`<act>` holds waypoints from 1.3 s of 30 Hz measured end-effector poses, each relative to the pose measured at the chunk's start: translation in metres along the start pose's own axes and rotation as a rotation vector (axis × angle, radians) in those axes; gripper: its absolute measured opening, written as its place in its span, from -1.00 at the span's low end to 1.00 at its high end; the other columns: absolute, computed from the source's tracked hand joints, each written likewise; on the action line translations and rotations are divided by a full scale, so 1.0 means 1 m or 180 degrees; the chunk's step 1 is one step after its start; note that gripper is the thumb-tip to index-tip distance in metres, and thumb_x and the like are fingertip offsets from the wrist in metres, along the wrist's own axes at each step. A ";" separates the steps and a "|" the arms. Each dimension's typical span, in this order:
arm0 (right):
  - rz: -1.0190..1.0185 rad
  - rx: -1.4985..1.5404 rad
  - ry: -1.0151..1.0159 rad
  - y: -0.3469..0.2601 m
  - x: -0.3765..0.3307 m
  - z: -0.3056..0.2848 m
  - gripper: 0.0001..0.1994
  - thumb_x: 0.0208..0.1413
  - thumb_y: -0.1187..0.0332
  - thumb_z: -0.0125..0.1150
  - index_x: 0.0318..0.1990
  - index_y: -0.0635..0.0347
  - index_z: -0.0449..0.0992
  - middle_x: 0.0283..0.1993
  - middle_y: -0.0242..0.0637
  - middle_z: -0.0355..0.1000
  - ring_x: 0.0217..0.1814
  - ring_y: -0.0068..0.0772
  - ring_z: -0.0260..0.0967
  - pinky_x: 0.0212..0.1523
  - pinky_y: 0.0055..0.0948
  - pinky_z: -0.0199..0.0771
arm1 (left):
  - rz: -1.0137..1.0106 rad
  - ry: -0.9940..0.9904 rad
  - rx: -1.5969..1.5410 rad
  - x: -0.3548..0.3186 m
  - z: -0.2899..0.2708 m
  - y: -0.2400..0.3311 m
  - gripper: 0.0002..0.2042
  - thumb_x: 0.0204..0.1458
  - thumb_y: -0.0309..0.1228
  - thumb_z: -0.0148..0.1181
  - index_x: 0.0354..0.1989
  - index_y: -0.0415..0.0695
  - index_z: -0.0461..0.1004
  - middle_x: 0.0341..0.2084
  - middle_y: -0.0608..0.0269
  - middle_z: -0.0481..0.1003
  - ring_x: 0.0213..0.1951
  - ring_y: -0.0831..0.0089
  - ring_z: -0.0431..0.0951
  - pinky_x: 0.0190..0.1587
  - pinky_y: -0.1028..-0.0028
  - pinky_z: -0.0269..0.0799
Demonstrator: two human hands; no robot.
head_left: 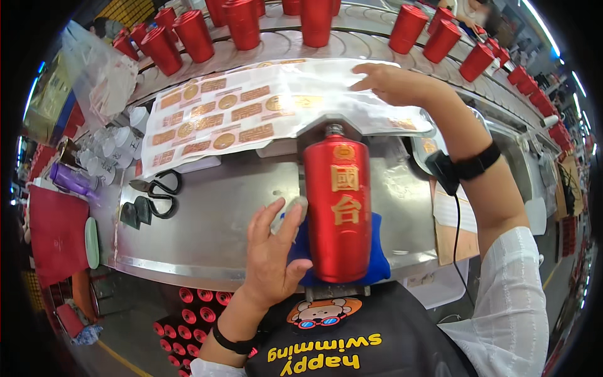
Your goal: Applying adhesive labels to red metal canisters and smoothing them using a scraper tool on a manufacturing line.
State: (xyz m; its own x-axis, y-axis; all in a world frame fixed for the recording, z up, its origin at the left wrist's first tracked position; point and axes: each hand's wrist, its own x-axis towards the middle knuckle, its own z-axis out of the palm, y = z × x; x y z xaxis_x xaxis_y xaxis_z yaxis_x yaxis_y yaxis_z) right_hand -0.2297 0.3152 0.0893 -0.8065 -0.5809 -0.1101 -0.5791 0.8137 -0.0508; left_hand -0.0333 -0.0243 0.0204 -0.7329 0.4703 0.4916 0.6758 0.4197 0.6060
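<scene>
A red bottle (337, 220) with raised gold characters lies on a blue cloth (379, 251) in front of me, its neck against a dark angled metal rest (352, 131). My left hand (271, 254) is open just left of the bottle, fingers apart; something pale shows at its fingertips, too unclear to name. Whether a fingertip touches the bottle, I cannot tell. Farther off, my right hand (392, 85) hovers over the right part of a white sheet (342, 78) of gold labels. Its fingers point left and stand apart, with nothing visible in them.
Black-handled scissors (164, 193) lie on the metal table (251, 201) at left, near small jars (122, 143). Red bottles (242, 25) stand on a conveyor (358, 47) along the back. More red bottles (200, 314) are below the table. A cable (458, 245) hangs from my right wrist strap.
</scene>
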 end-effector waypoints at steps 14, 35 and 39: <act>-0.0083 0.0128 -0.0639 -0.053 0.041 0.013 -0.39 0.02 0.68 0.01 0.22 -0.18 0.36 0.32 -0.09 0.17 0.30 0.03 0.22 0.20 -0.19 0.34 | -0.0100 -0.0095 -0.0713 -0.015 0.004 -0.018 -0.42 0.19 -0.01 0.02 0.18 -0.29 0.34 -0.05 -0.03 0.50 0.07 -0.01 0.38 0.11 0.14 0.25; 0.0017 0.0921 -0.0491 -0.066 0.110 -0.003 -0.72 0.07 0.24 0.20 -0.08 0.09 0.48 0.16 -0.18 0.25 0.21 -0.16 0.25 0.21 -0.29 0.26 | 0.0134 -0.0011 -0.0590 -0.017 -0.003 -0.022 -0.53 0.13 -0.25 0.16 0.13 -0.31 0.37 -0.21 0.02 0.54 -0.15 0.05 0.48 0.06 0.19 0.34; -0.0131 0.0777 -0.0313 -0.066 0.113 0.002 -0.77 0.09 0.24 0.20 -0.16 0.13 0.46 0.02 -0.21 0.29 0.12 -0.20 0.29 0.13 -0.30 0.30 | 0.0035 -0.0090 -0.0506 -0.015 -0.012 -0.023 -0.54 0.13 -0.25 0.16 0.12 -0.31 0.38 -0.22 0.01 0.53 -0.15 0.08 0.49 0.10 0.19 0.32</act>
State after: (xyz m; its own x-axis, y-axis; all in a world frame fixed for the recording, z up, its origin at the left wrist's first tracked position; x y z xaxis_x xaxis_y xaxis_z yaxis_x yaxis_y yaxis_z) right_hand -0.2827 0.1955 0.0780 -0.7605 -0.6183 -0.1983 -0.5556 0.7777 -0.2940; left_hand -0.0384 -0.0504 0.0070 -0.7215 0.4967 0.4824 0.6611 0.2873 0.6931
